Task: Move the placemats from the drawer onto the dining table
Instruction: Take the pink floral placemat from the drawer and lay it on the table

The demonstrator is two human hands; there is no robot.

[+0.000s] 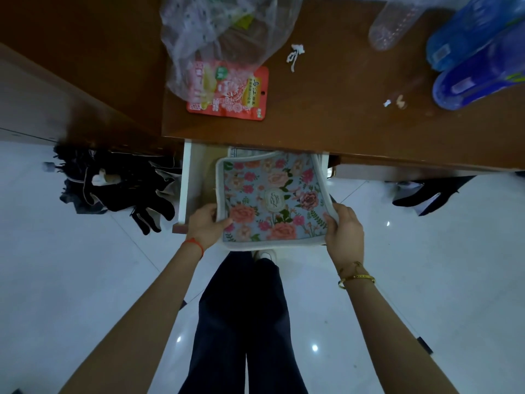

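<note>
While both hands [274,230] pinch its piped edges, the floral placemat [271,199] bows.

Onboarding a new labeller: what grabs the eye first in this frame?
The floral placemat, centre frame, half out of the open white drawer under the brown table; the left hand and right hand grip its near corners. On the tabletop, a red snack packet lies partly under a clear plastic bag, with blue bottles at the far right. Dark clothing lies heaped on the floor at left.
</note>
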